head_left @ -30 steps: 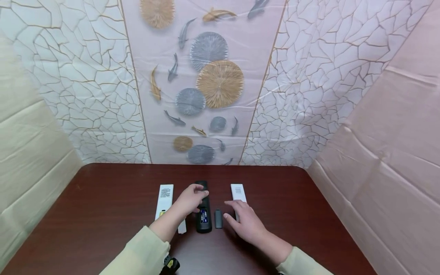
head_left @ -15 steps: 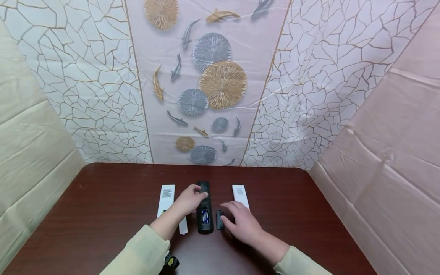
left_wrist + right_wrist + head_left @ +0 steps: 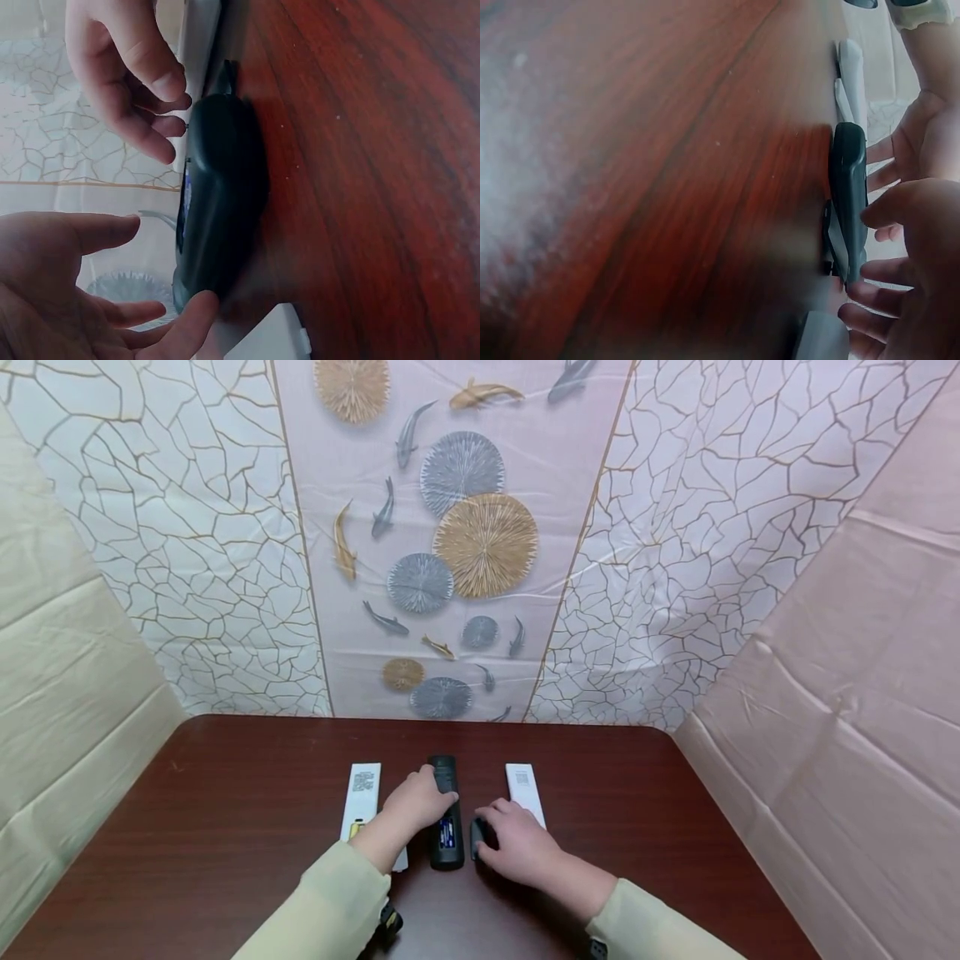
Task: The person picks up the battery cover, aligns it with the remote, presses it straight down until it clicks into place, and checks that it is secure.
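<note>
A black remote control (image 3: 446, 847) lies face down on the table, its battery bay uncovered and batteries showing inside. My left hand (image 3: 422, 800) is over its upper half, thumb across the remote; in the left wrist view its fingers spread around the remote's far end. Just right of the remote lies a dark grey battery cover (image 3: 476, 842). My right hand (image 3: 521, 843) is above this cover, with bent finger and thumb near its two ends. A small gap between the right fingertips and the cover shows in the left wrist view.
Left of the black remote lies a white remote (image 3: 364, 781) with a yellow battery (image 3: 357, 827) by it. A white piece (image 3: 401, 862) is partly hidden under the left forearm. Another white remote (image 3: 525, 785) lies beyond my right hand. Cloth-covered walls surround the brown table (image 3: 637, 827).
My right hand has lowered and moved left over the battery cover. My left hand has shifted slightly right and nearer, its thumb now lying further across the black remote.
</note>
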Action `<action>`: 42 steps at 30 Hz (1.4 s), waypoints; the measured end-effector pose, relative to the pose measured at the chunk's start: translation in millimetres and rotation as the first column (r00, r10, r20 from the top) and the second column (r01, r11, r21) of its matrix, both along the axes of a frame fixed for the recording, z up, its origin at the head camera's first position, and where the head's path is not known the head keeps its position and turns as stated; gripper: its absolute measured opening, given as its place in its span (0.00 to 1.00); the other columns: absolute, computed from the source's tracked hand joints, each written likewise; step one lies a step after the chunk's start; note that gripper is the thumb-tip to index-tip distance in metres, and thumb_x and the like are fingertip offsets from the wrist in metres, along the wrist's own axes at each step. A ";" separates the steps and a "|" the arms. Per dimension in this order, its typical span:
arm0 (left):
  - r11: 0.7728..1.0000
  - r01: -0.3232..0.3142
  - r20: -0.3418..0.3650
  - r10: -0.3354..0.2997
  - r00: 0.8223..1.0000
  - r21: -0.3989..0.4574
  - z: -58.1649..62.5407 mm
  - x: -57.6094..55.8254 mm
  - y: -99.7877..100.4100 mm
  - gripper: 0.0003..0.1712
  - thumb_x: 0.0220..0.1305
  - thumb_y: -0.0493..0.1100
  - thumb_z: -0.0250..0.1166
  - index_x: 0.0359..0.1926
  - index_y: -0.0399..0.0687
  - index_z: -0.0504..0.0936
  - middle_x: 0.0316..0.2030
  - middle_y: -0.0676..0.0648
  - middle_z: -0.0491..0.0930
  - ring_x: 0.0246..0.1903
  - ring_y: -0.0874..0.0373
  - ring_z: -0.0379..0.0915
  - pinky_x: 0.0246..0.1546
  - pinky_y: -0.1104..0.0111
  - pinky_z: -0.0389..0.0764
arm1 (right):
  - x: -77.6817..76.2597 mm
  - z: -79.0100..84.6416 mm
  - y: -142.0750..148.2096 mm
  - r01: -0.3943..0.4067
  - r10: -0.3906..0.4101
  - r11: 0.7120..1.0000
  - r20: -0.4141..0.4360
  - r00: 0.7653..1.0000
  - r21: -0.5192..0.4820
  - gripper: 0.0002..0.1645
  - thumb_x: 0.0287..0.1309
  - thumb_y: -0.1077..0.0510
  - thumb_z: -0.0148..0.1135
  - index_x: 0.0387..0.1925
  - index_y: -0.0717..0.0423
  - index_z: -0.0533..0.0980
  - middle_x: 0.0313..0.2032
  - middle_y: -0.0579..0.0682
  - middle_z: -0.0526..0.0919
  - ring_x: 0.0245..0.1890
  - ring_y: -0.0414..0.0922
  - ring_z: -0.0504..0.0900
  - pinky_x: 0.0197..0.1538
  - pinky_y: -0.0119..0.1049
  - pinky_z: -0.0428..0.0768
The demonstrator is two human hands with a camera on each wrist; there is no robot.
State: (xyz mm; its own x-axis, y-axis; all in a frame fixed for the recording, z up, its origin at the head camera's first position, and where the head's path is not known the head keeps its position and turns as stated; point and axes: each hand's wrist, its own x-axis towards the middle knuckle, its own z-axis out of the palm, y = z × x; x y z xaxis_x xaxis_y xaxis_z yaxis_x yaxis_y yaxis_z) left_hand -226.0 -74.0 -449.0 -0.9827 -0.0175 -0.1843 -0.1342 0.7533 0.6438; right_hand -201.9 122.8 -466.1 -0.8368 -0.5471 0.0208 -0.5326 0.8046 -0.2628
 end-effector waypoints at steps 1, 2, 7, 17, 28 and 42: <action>1.000 0.004 0.002 -0.004 1.000 -0.009 -0.2 -0.6 1.0 0.42 0.66 0.54 0.65 0.69 0.31 0.64 0.59 0.29 0.72 0.50 0.42 0.76 0.48 0.49 0.78 | -0.5 -0.5 -0.2 0.001 -0.001 1.000 0.001 1.000 0.014 0.28 0.62 0.48 0.63 0.60 0.55 0.76 0.51 0.50 0.78 0.48 0.46 0.75 0.51 0.46 0.75; 1.000 0.006 0.006 -0.006 1.000 -0.018 -0.4 -1.1 2.1 0.42 0.65 0.54 0.66 0.69 0.31 0.64 0.59 0.29 0.71 0.50 0.42 0.76 0.47 0.49 0.79 | -0.7 -1.1 -0.3 -0.002 0.002 1.000 0.001 1.000 0.025 0.29 0.61 0.48 0.63 0.61 0.56 0.76 0.51 0.50 0.78 0.48 0.46 0.75 0.50 0.46 0.75; 0.999 0.005 0.026 -0.004 1.000 -0.036 -0.6 -4.0 6.5 0.45 0.63 0.54 0.68 0.69 0.30 0.63 0.59 0.28 0.70 0.46 0.43 0.77 0.44 0.50 0.79 | -3.2 -3.0 -1.7 -0.009 0.009 0.998 -0.004 1.000 0.061 0.31 0.59 0.47 0.64 0.61 0.58 0.76 0.50 0.50 0.77 0.45 0.45 0.74 0.46 0.44 0.75; 0.999 -0.030 0.041 0.031 0.999 -0.028 -5.6 -9.0 10.9 0.52 0.59 0.52 0.72 0.73 0.32 0.55 0.59 0.27 0.67 0.40 0.42 0.77 0.32 0.54 0.81 | -7.7 -5.9 -2.8 -0.035 0.036 0.992 -0.008 0.999 0.121 0.33 0.58 0.46 0.66 0.61 0.60 0.76 0.50 0.52 0.77 0.46 0.47 0.74 0.48 0.45 0.76; 0.997 -0.050 0.069 0.054 0.996 -0.050 -5.9 -12.7 12.9 0.51 0.58 0.50 0.73 0.73 0.35 0.55 0.59 0.29 0.67 0.40 0.43 0.76 0.36 0.53 0.80 | -13.3 -6.6 -1.0 -0.052 0.050 0.991 0.015 0.999 0.122 0.33 0.57 0.44 0.68 0.59 0.57 0.77 0.50 0.50 0.77 0.46 0.45 0.74 0.47 0.43 0.75; 0.998 -0.064 0.062 0.065 0.996 -0.005 -8.5 -13.9 13.0 0.53 0.58 0.49 0.73 0.75 0.39 0.52 0.59 0.27 0.65 0.43 0.40 0.76 0.44 0.48 0.79 | -14.1 -7.4 -1.5 -0.044 0.043 0.997 0.016 0.999 0.064 0.31 0.56 0.44 0.70 0.58 0.53 0.76 0.50 0.48 0.77 0.48 0.44 0.74 0.49 0.43 0.75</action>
State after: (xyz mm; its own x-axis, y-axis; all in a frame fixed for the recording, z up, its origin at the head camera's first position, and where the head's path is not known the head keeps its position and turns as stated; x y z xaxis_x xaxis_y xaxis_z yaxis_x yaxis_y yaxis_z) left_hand -239.9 -61.1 -457.5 -0.9661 -0.0812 -0.2452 -0.2225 0.7437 0.6304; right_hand -216.0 121.3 -473.5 -0.8123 -0.5826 -0.0279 -0.5636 0.7963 -0.2198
